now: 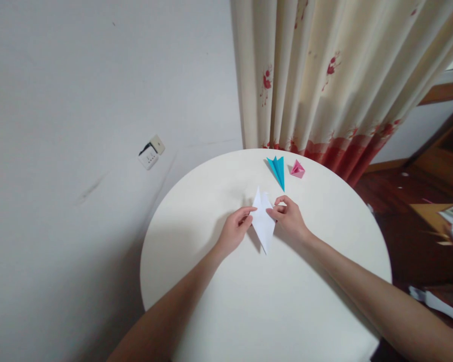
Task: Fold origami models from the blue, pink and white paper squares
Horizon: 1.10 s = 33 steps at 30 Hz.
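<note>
A white folded paper (pixel 265 227), shaped like a long diamond with split points at its far end, is held between my two hands above the round table. My left hand (pixel 236 229) pinches its left edge between thumb and fingers. On the opposite edge, my right hand (pixel 290 216) grips the paper with the thumb on top and the index finger curled. The lower point of the paper faces me. Parts of the fingers behind the paper are hidden.
The white round table (pixel 196 201) carries a blue paper plane (pixel 278 170) and a small pink folded paper (pixel 297 169) near its far edge. Behind it hangs a cream and red curtain (pixel 305 100). A wall socket (pixel 148 157) is at the left.
</note>
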### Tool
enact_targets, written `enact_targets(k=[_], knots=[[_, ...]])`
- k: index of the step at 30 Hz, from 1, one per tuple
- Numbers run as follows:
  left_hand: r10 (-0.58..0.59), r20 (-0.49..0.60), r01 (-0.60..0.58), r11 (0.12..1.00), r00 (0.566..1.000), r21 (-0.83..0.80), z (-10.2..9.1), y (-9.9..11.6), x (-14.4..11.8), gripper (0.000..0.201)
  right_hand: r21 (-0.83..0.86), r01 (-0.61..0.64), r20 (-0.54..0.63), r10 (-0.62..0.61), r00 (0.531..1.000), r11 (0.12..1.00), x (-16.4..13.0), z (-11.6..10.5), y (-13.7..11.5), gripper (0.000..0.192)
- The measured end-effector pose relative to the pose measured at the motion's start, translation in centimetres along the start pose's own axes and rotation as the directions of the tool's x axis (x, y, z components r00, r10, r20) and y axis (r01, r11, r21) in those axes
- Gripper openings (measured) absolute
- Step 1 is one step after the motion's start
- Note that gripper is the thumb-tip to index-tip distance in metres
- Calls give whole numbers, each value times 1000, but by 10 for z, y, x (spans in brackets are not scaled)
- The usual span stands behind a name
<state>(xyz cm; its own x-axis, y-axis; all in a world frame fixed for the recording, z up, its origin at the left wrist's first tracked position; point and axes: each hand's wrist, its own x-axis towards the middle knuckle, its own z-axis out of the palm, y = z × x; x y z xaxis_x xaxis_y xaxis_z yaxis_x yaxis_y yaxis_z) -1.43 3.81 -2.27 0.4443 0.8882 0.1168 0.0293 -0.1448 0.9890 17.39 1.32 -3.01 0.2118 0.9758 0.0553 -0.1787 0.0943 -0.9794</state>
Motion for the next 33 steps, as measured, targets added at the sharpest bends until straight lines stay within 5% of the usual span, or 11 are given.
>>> enact_targets(k=[14,33], knots=[[108,-114,-99,992,988,81,-5,5,0,24,-140,150,203,-120,972,979,0,-6,-5,28],[154,-26,-152,986,988,62,-11,12,-1,28,-113,222,257,-188,948,968,-1,-13,-20,26]])
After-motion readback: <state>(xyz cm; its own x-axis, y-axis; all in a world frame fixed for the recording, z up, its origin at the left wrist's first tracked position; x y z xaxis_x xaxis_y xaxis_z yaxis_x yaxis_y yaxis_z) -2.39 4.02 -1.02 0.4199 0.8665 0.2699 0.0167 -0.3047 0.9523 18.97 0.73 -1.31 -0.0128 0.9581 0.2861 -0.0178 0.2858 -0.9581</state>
